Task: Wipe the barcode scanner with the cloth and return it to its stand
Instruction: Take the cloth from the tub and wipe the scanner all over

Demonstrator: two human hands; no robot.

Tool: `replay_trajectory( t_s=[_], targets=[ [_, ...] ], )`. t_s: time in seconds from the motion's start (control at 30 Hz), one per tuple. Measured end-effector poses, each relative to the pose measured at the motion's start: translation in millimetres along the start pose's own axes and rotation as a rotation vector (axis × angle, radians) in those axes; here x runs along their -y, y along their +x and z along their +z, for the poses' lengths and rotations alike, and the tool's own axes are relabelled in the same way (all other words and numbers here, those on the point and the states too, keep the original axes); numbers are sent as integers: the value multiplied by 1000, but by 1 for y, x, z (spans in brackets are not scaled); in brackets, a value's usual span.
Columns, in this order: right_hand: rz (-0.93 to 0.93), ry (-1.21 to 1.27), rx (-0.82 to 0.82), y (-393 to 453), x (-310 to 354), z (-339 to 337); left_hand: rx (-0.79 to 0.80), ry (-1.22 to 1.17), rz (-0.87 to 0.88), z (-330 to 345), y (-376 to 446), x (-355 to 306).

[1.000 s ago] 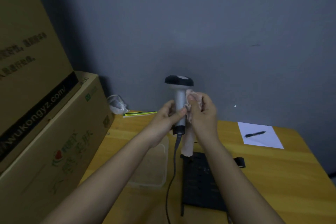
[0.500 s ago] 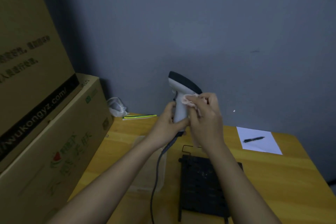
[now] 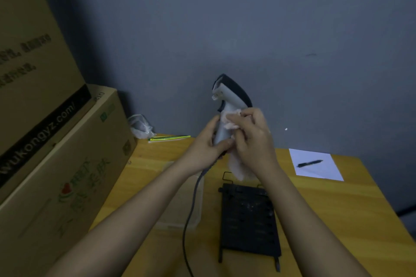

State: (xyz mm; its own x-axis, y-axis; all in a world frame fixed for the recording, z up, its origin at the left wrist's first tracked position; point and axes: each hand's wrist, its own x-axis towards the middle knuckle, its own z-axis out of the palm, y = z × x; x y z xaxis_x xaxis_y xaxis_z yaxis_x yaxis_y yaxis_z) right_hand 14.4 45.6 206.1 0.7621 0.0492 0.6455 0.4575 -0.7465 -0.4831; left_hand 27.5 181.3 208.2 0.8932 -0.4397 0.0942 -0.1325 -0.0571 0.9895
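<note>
While the head camera looks down over the wooden table (image 3: 337,204), I see the barcode scanner (image 3: 227,105) held up in the air above the table's far edge, its grey handle upright and its dark head tipped toward the wall. My left hand (image 3: 208,144) is wrapped around the lower part of the handle, fingers and thumb closed on it. My right hand (image 3: 252,139) is clamped on the pale pink cloth (image 3: 231,122), pressing a bunched part of it against the right side of the handle just above the left hand's grip; the rest of the cloth hangs down below the right hand toward the table. The scanner's grey cable (image 3: 191,213) drops from the handle's base, runs down across the table and leaves the bottom of the picture.

On the table, directly below the scanner and nearer to me, lies a flat black slotted stand (image 3: 247,220). Left of it, under the cable, sits a clear plastic tray (image 3: 180,216). At the table's right, well apart from the scanner, a white sheet of paper (image 3: 315,168) carries a dark pen (image 3: 310,163). Large cardboard boxes (image 3: 56,164) stand against the table's left side, and a green-yellow strip (image 3: 168,138) lies at the far edge beside a crumpled clear bag (image 3: 140,127).
</note>
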Motion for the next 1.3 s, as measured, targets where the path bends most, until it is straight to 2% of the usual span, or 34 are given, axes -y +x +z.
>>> replay_trajectory(
  t_s=[0.1,0.2,0.27,0.4,0.5,0.63,0.7,0.8,0.97,1.13,1.23,1.3],
  targets=[
    [29,144,106,-7,-9,-9,40,-46,-51,-10,5,0],
    [225,297,-62,5,-4,-6,100,-54,-110,-12,8,0],
    [288,330,-120,11,2,1,102,-51,-125,-8,8,0],
    [193,251,40,-9,-5,10,59,-149,-132,-13,9,4],
    [209,309,118,-15,-7,4,76,-174,-146,-18,6,7],
    [377,477,-64,0,6,15,78,-154,-132,-12,4,9],
    [370,473,-49,0,9,20,70,-184,-108,-12,6,7],
    [329,489,-3,-9,9,21,-38,-333,-101,-13,7,3],
    [287,419,80,-17,3,23,-182,-283,-129,-11,12,8],
    [239,338,191,-12,-1,18,-161,-222,-228,-16,18,5],
    [298,362,195,-3,1,14,-119,-238,-260,-19,19,4],
    [307,369,253,-1,2,12,-106,-219,-266,-19,18,3]
  ],
)
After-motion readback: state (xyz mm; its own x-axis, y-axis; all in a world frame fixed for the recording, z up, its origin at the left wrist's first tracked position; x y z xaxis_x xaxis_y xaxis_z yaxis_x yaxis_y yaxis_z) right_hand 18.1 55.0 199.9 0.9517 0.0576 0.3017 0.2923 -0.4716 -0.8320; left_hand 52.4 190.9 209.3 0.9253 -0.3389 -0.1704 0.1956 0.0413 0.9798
